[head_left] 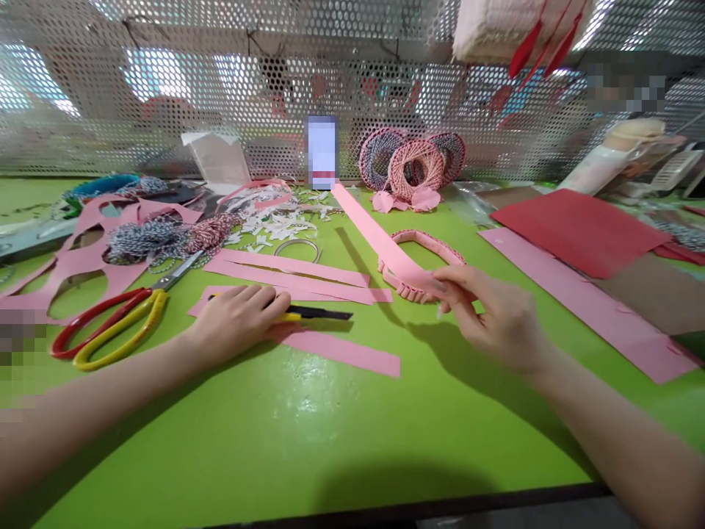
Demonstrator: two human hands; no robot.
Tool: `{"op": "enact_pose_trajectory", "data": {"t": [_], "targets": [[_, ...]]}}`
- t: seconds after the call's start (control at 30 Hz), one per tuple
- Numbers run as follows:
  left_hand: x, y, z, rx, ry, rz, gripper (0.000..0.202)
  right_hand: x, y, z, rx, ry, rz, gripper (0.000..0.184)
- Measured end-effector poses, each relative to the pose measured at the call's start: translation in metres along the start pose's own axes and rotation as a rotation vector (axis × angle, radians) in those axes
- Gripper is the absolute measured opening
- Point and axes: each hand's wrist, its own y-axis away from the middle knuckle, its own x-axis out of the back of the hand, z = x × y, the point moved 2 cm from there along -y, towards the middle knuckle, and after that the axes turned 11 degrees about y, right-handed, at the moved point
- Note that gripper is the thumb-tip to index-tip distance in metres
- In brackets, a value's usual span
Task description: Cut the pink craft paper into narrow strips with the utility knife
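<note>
My right hand (490, 308) is raised over the table and pinches one end of a long pink strip (380, 239), which slants up and away to the left. Under that hand lies a pink ring with a ruffled edge (410, 286). My left hand (239, 316) rests low on the table, its fingers curled over a black and yellow utility knife (319, 314) whose dark end points right. A short pink strip (346, 351) lies partly beneath the left hand. More cut pink strips (286, 275) lie just behind it.
Red and yellow handled scissors (118, 327) lie at left, near cord bundles (159, 235) and white scraps (280, 220). Woven rings (416, 167) and a phone (322, 150) stand by the perforated metal screen (220, 88). Red sheets (578, 224) and a bottle (617, 150) are at right.
</note>
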Motion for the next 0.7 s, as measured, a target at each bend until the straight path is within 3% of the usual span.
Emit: {"op": "enact_pose_trajectory", "data": {"t": [0.2,0.33,0.57,0.7], "targets": [[0.003,-0.009,0.003,0.102,0.002,0.018,0.039,-0.002,0.001,0.005,-0.042,0.050,0.017,0.018],[0.005,-0.010,0.015,0.026,0.021,-0.014,0.043,-0.003,0.001,0.001,-0.018,-0.006,0.017,0.022],[-0.013,-0.024,-0.009,0.021,0.007,-0.006,0.034,-0.011,0.008,-0.004,0.022,-0.122,-0.043,0.022],[-0.010,-0.024,-0.009,0.039,0.042,0.046,0.031,-0.010,0.008,-0.005,-0.015,-0.147,-0.020,0.027]]}}
